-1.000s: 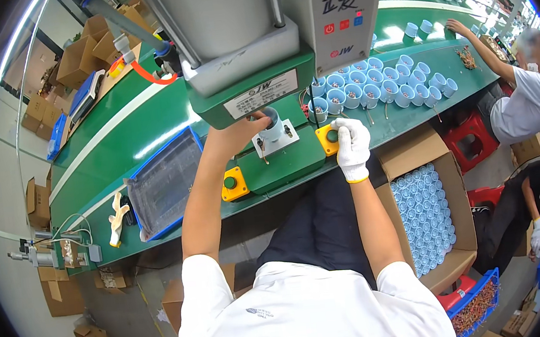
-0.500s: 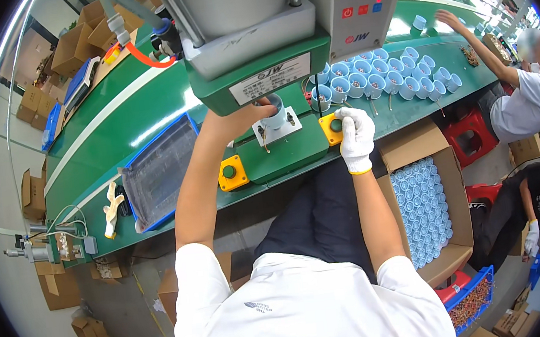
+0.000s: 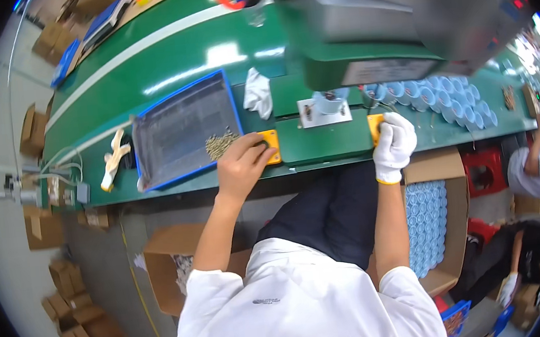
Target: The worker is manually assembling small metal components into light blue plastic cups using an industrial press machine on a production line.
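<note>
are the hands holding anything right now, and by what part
Nothing is held. The bare left hand rests on the left yellow button box, and the gloved right hand covers the right yellow button box.

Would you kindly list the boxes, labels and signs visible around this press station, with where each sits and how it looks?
Label plate: pale rectangle on the green press front, above the bench.
Open cardboard box: right of the person, brown, filled with blue caps.
Open cardboard box: below the left hand, brown.
Flat cartons: floor at lower left, brown.
Carton: far left, brown.
</note>
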`<control>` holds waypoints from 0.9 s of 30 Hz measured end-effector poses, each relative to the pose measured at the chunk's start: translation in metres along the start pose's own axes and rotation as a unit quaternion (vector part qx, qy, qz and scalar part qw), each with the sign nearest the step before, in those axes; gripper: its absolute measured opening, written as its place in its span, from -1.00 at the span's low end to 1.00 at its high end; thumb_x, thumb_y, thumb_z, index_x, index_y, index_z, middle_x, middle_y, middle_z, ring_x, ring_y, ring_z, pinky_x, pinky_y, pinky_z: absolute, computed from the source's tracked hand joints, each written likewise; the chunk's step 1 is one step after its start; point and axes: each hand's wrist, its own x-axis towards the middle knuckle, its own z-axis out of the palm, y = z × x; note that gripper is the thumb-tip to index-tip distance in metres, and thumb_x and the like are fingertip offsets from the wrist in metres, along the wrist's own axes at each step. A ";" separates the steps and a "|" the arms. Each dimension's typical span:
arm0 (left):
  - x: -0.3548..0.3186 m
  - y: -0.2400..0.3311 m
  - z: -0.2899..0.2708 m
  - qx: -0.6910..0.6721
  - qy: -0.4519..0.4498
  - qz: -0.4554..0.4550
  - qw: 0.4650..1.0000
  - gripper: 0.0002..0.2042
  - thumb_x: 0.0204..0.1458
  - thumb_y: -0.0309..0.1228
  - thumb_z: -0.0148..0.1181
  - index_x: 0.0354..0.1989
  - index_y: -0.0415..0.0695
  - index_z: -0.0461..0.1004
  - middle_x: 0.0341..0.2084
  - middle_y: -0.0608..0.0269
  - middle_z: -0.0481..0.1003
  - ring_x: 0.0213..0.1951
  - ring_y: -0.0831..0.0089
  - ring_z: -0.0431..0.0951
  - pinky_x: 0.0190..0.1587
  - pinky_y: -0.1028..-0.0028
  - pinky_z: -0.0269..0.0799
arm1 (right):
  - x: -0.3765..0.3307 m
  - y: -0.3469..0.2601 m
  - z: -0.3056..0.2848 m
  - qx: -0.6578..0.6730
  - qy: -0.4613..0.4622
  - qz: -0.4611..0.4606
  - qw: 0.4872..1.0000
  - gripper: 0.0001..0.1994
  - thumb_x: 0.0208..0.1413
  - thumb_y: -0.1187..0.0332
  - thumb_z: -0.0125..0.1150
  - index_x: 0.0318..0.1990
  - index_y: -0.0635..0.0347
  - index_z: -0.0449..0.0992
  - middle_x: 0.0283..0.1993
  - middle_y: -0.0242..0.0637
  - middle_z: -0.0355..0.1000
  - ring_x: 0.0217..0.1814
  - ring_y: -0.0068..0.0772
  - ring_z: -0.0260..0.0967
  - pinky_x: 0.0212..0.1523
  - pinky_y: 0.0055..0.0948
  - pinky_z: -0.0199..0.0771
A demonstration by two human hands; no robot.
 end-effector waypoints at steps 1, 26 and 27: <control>0.002 -0.001 -0.002 0.053 -0.006 0.052 0.997 -0.83 0.00 -0.45 0.59 -0.38 -0.24 0.69 -0.20 0.13 0.71 -0.10 0.13 0.74 -0.07 0.24 0.69 | 0.005 -0.003 0.003 -0.016 -0.021 -0.003 1.000 -0.94 0.24 0.49 0.30 -0.27 0.22 0.66 -0.08 -0.14 0.69 -0.03 -0.03 0.62 0.06 -0.10 0.62; 0.023 -0.139 -0.078 0.002 -0.376 0.010 0.927 -0.52 0.07 -0.28 0.53 0.18 -0.05 0.57 -0.14 0.19 0.53 -0.06 0.15 0.67 -0.04 0.20 0.66 | -0.047 0.027 0.005 0.110 0.015 0.179 0.978 -0.72 0.52 0.28 0.06 0.02 0.35 0.57 0.16 -0.02 0.60 0.20 -0.15 0.52 0.31 -0.12 0.48; 0.021 -0.139 -0.077 0.015 -0.365 0.032 0.930 -0.59 0.08 -0.29 0.52 0.10 -0.07 0.61 -0.16 0.20 0.53 -0.09 0.18 0.67 -0.08 0.23 0.67 | -0.047 0.026 0.008 0.110 0.011 0.179 0.978 -0.72 0.52 0.28 0.06 0.02 0.35 0.57 0.16 -0.02 0.60 0.20 -0.15 0.52 0.31 -0.12 0.48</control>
